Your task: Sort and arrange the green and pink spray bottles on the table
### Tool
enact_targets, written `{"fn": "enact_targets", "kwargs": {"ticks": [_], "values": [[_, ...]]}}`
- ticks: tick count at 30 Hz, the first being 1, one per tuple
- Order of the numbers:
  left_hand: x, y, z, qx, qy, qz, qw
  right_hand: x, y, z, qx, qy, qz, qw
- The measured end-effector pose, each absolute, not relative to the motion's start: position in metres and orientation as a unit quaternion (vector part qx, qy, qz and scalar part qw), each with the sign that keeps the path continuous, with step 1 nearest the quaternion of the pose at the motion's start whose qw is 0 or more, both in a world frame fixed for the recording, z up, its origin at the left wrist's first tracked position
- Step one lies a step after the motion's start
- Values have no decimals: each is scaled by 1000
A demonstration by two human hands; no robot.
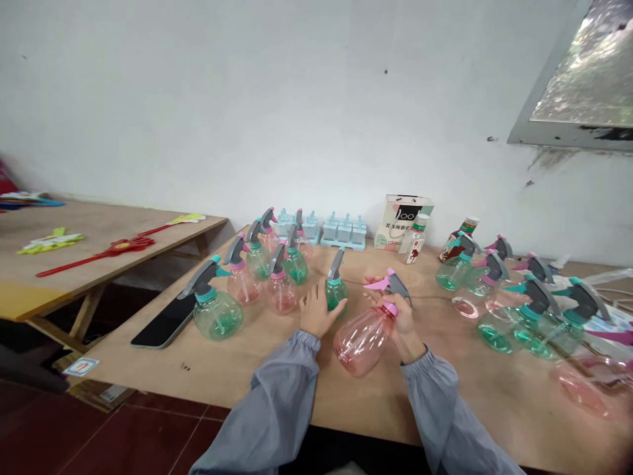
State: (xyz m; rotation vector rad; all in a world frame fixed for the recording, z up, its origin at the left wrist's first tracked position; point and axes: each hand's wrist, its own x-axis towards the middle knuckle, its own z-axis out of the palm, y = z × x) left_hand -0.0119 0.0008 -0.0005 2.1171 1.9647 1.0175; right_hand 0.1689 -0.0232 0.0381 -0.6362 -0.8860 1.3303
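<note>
My right hand (404,323) is closed round the neck of a pink clear spray bottle (363,340), just under its grey and pink trigger head. That bottle tilts, its round base toward me and to the left. My left hand (317,309) has its fingers and thumb spread beside a green spray bottle (336,290) standing upright. The thumb crosses in front of that bottle's lower part; whether the fingers touch it I cannot tell. To the left stand several more spray bottles, among them a green one (217,316) and a pink one (282,292).
More spray bottles, including a green one (499,326), crowd the right side. Pale blue ice-pop moulds (345,232), a printed box (395,214) and a labelled bottle (414,245) stand by the wall. A phone (163,323) lies left. A second table (103,224) holds red hand-shaped clappers.
</note>
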Motion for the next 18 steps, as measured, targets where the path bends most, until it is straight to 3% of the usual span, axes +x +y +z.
{"fn": "enact_targets", "kwargs": {"ticks": [9,15,18], "values": [[-13,-2,3,696,641,318,57,186,-39,45,-314,-446,457,703],[-14,-2,1,695,637,327,63,274,-95,37,-518,-536,191,639],[-14,0,-3,696,630,338,65,341,-130,23,-617,-483,36,620]]}}
